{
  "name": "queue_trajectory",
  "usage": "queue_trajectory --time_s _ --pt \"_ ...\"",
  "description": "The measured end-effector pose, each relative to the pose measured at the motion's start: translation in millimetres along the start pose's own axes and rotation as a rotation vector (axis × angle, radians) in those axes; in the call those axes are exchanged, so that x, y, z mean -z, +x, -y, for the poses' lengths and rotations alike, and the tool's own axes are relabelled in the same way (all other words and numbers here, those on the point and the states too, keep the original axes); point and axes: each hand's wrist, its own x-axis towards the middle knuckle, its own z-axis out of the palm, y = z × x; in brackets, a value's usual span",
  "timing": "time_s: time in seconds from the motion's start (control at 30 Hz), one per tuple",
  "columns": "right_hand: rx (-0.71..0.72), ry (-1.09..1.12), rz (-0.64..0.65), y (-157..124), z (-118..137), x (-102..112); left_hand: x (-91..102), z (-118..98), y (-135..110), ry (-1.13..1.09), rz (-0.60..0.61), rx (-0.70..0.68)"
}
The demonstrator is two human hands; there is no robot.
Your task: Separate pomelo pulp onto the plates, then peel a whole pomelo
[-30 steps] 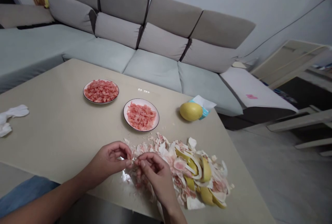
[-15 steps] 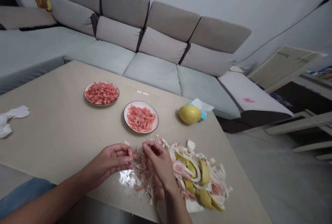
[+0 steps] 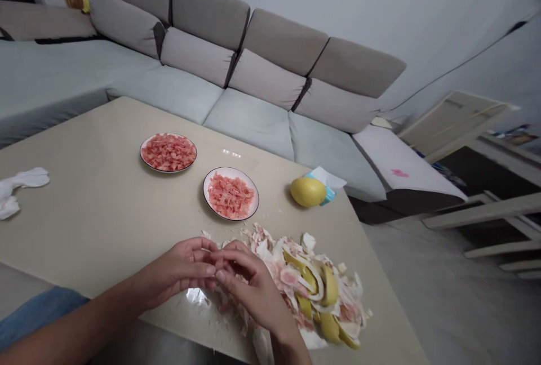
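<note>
My left hand (image 3: 181,269) and my right hand (image 3: 253,286) meet above the near edge of the table. Their fingers are closed around a small pink piece of pomelo flesh (image 3: 220,264), which is mostly hidden by the fingertips. Under and beside my right hand spreads a heap of pomelo peel (image 3: 327,286), with yellow rind, white pith and pinkish membrane scraps. Just beyond my hands lies a white, dark-rimmed plate (image 3: 253,209) holding pink pomelo flesh (image 3: 230,195). Farther left, a second plate (image 3: 145,161) bears a fuller pile of flesh (image 3: 169,151).
A whole yellow pomelo (image 3: 307,191) rests against a blue tissue pack (image 3: 328,195) at the table's right side. Crumpled white tissue (image 3: 27,182) lies at the far left. A grey sofa (image 3: 253,117) lines the table's far side.
My right hand has moved left from over the scraps to my left hand, and the fingers of both now touch around the pomelo piece. The view has shifted slightly.
</note>
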Motion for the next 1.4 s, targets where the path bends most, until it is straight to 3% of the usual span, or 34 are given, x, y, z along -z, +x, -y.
queue_trajectory --time_s 0.1,0.2,0.4,0.53,0.63,0.93,1.03,1.13,1.27,1.4 --pt "-0.021 0.022 -0.101 -7.0 -5.9 -4.6 -0.3 0.3 -0.5 0.031 -0.013 -0.005" --pt "-0.006 -0.049 -0.286 -11.2 -13.3 -11.9 -2.1 -1.0 -1.1 0.208 -0.063 -0.057" --pt "0.317 -0.379 -0.487 -17.1 -23.6 -27.5 -7.9 0.1 -2.5 0.822 -0.172 -0.218" --pt "0.44 -0.496 -0.516 -19.6 -24.0 -33.1 -9.7 0.7 -5.8 1.138 -0.222 -0.35" --pt "0.451 -0.522 -0.496 -20.8 -21.6 -35.6 -8.5 1.5 -6.6 1.276 -0.211 -0.411" --pt "0.442 -0.47 -0.474 -21.0 -21.9 -38.7 -5.5 3.8 -4.9 1.28 -0.202 -0.496" --pt "0.378 -0.411 -0.448 -22.2 -20.6 -38.7 -4.7 7.6 -4.4 1.245 -0.208 -0.488" --pt "0.181 -0.242 -0.408 -22.1 -17.0 -37.7 -4.6 10.0 -3.5 1.215 -0.206 -0.492" --pt "-0.167 0.224 -0.322 -18.3 -17.4 -36.2 -6.0 9.2 -4.1 1.142 -0.176 -0.479" --pt "-0.292 0.662 -0.244 -14.0 -24.2 -36.7 -4.8 7.7 -5.7 0.964 -0.121 -0.4"
